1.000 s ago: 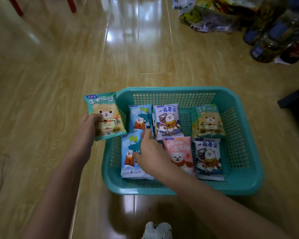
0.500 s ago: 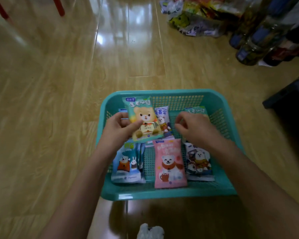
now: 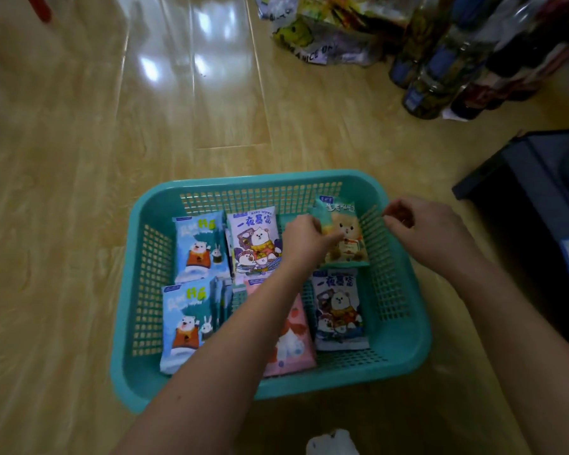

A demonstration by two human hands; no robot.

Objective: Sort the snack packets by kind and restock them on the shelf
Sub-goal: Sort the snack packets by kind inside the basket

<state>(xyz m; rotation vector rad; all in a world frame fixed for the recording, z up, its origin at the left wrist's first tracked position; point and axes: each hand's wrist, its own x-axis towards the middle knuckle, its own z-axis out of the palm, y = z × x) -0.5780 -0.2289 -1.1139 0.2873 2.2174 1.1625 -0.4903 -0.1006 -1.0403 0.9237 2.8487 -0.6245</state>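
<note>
The green bear packet [image 3: 349, 239] is gripped by the left hand [image 3: 304, 239] in the far right corner of the teal basket [image 3: 253, 181], apparently to be grouped by kind; the right hand [image 3: 424, 234] is held curled and empty over its right rim.

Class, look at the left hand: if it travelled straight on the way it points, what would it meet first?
The left hand, gripping the green bear packet, points far-right; it would probably meet the right wall of the basket first, though depth is unclear.
</note>
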